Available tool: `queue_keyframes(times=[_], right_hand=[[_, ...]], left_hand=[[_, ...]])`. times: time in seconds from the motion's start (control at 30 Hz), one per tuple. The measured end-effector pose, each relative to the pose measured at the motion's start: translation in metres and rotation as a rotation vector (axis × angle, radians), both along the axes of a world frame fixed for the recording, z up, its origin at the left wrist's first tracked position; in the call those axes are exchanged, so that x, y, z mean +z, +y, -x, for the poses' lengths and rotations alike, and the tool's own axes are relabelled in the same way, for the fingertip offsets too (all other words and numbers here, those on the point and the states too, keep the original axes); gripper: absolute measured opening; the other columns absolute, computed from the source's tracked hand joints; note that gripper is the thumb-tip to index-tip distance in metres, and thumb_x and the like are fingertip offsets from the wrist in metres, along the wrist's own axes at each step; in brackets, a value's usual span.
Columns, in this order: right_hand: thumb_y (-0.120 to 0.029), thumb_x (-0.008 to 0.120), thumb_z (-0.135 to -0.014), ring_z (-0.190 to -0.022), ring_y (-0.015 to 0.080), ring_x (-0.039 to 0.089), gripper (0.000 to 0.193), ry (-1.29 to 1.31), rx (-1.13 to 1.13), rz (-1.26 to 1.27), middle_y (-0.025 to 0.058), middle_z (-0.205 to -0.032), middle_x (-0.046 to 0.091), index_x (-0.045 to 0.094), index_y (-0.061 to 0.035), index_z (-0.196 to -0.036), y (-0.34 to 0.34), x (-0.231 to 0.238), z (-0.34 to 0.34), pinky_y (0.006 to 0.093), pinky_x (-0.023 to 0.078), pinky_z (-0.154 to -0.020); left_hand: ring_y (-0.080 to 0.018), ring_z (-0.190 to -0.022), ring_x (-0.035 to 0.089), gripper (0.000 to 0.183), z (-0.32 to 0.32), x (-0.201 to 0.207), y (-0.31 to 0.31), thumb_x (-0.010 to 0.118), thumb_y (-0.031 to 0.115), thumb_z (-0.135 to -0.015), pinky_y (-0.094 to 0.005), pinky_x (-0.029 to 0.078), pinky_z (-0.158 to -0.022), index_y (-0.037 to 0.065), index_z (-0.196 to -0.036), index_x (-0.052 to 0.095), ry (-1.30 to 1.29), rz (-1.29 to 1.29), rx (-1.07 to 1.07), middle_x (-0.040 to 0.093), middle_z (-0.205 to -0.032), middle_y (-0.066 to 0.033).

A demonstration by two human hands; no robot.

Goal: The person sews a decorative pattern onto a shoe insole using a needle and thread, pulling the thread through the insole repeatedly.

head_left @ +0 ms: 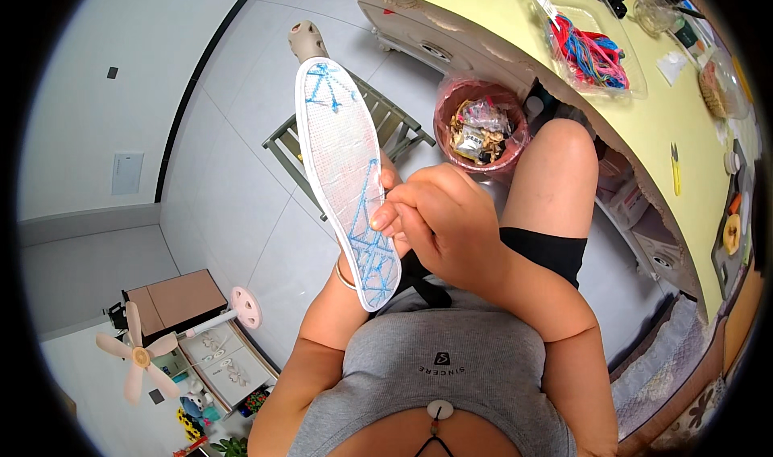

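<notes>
A white insole [342, 151] with a mesh face and white edging hangs upright in front of my lap. Blue stitched lines form patterns at its top end and over its lower half. My left hand [389, 172] grips the insole from behind; most of that hand is hidden by it, with some fingers showing past the right edge. My right hand [447, 219] is closed, thumb and forefinger pinched together against the insole's face beside the blue stitching. Whatever lies in that pinch is too small to make out.
A yellow-topped table [636, 135] runs along the right, bearing a clear tray [640, 66] of coloured thread [592, 54] and a yellow-handled cutter [675, 171]. Below it stands a pink-lined trash bin [443, 127]. A folding stool [403, 123] sits beyond the insole. A fan [141, 355] is lower left.
</notes>
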State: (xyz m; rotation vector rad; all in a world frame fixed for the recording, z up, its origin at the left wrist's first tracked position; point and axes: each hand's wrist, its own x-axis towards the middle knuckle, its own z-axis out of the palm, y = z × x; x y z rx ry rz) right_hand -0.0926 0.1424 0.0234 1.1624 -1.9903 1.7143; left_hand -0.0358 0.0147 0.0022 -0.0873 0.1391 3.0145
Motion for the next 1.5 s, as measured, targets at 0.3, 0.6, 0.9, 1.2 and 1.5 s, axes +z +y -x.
queue_keyframes(times=[0.3,0.6,0.9,1.2,1.5], right_hand=[[-0.001,0.064,-0.072,-0.071,0.0265,0.057,0.016,-0.112,0.028,0.008,0.0077,-0.078,0.057,0.060,-0.0047,-0.087,-0.001,-0.001,-0.002,0.0328,0.048,-0.061],[0.004,0.058,-0.086,-0.082,0.0081,0.060,0.014,-1.102,0.347,0.291,0.0025,-0.094,0.065,0.061,0.0020,-0.099,0.014,-0.030,-0.001,0.0234,0.050,-0.070],[0.003,0.061,-0.084,-0.093,0.0130,0.062,0.023,-1.202,0.397,0.499,0.0064,-0.105,0.066,0.062,0.0013,-0.106,0.011,-0.040,-0.001,0.0276,0.051,-0.082],[0.000,0.067,-0.079,-0.094,0.0193,0.064,0.042,-1.213,0.379,0.526,0.0105,-0.109,0.062,0.053,0.0008,-0.118,0.010,-0.041,0.000,0.0322,0.054,-0.080],[0.000,0.065,-0.082,-0.091,0.0176,0.064,0.031,-1.192,0.372,0.453,0.0096,-0.106,0.064,0.057,0.0014,-0.111,0.009,-0.048,0.002,0.0303,0.055,-0.078]], left_hand=[[-0.0168,-0.057,0.049,0.026,-0.012,-0.002,-0.005,0.050,0.024,-0.093,-0.0295,0.042,-0.057,0.002,-0.106,0.053,-0.023,0.217,0.092,0.053,-0.062,-0.0083],[-0.0212,-0.087,0.066,0.026,-0.014,0.021,0.008,0.058,-0.011,-0.083,-0.0316,0.056,-0.079,-0.005,-0.107,0.052,-0.170,0.794,0.318,0.066,-0.098,-0.0198],[-0.0133,-0.076,0.065,0.022,-0.013,0.026,0.008,0.063,-0.006,-0.082,-0.0243,0.054,-0.070,-0.005,-0.102,0.054,-0.216,0.955,0.262,0.067,-0.085,-0.0133],[-0.0127,-0.075,0.065,0.023,-0.011,0.020,0.007,0.063,-0.005,-0.082,-0.0226,0.053,-0.069,-0.006,-0.103,0.054,-0.196,0.913,0.217,0.067,-0.086,-0.0134],[-0.0136,-0.076,0.065,0.026,-0.015,0.011,0.003,0.064,-0.003,-0.081,-0.0224,0.053,-0.069,-0.007,-0.106,0.054,-0.189,0.879,0.237,0.067,-0.089,-0.0146]])
